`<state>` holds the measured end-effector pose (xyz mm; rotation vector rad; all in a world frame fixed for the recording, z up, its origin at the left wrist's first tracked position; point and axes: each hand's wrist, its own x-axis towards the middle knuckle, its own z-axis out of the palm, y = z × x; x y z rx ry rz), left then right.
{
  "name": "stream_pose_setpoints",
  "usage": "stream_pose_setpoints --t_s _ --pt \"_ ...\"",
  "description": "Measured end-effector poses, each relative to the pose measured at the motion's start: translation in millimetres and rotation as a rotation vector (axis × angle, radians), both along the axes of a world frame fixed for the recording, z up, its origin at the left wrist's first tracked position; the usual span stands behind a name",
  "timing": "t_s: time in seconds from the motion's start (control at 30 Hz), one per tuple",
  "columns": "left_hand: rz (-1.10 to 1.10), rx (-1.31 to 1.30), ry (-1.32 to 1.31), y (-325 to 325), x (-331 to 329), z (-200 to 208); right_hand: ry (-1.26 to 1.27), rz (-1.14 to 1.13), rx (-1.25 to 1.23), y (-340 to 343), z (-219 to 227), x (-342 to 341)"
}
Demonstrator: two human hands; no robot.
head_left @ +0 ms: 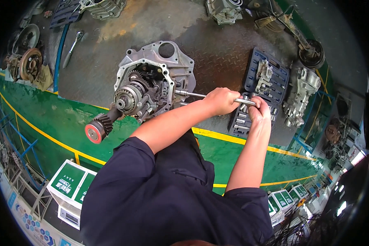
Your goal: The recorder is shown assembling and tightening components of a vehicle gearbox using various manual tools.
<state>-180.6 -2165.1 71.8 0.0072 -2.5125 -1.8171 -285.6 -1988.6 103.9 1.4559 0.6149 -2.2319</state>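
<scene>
A chrome socket wrench bar [192, 94] runs from the right side of an open gearbox housing [180, 65] across to the right. My left hand [222, 101] is wrapped round its middle. Farther right, my right hand [260, 110] grips its outer end between thumb and fingers. The bar's left tip meets the side of the housing; the exact fastener there is too small to tell. Inside the housing sit a gear set and bearing [127, 99] with shafts and shift rods. A toothed shaft with a red-ringed end [95, 132] sticks out toward the lower left.
Behind my right hand lies an open blue socket case [254, 55] with a metal part on it. To its right stands another gearbox casing [301, 96]. A ratchet [73, 48] lies at the table's left. More castings [225, 11] line the far edge. A brake drum [311, 53] is far right.
</scene>
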Motion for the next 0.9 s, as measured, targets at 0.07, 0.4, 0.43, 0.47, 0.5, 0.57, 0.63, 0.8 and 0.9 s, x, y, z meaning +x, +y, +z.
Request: stream_pose_setpoints --t_s 0.07,0.4,0.43,0.47,0.5,0.57,0.63,0.8,0.9 --pt "-0.011 0.005 0.002 -3.4 -1.0 0.1 0.014 0.004 -0.007 0.3 -0.2 0.0" --pt "0.029 0.04 0.09 -1.4 -4.9 -4.4 0.038 0.058 -0.022 1.4 -1.2 -6.1" --pt "0.035 0.04 0.113 -0.7 -5.5 -3.8 0.035 0.058 -0.042 2.5 -1.3 -6.8" --pt "0.043 0.029 0.116 0.1 -7.6 -3.1 0.034 0.057 -0.062 3.6 -1.1 -8.3" --pt "0.045 0.023 0.116 2.3 -7.0 -1.1 0.065 0.054 -0.028 4.3 3.3 -6.2" --pt "0.056 0.03 0.156 1.5 -8.6 0.9 0.147 0.109 0.007 2.0 8.7 -2.6" --pt "0.062 0.049 0.187 1.9 -9.7 2.4 0.27 0.109 -0.02 -3.5 18.2 4.9" --pt "0.011 0.089 0.144 -9.9 0.2 8.1 0.384 0.884 0.989 27.6 30.6 50.9" --pt "0.013 0.08 0.113 -12.0 4.6 11.4 1.357 1.166 2.152 17.1 42.9 70.8"
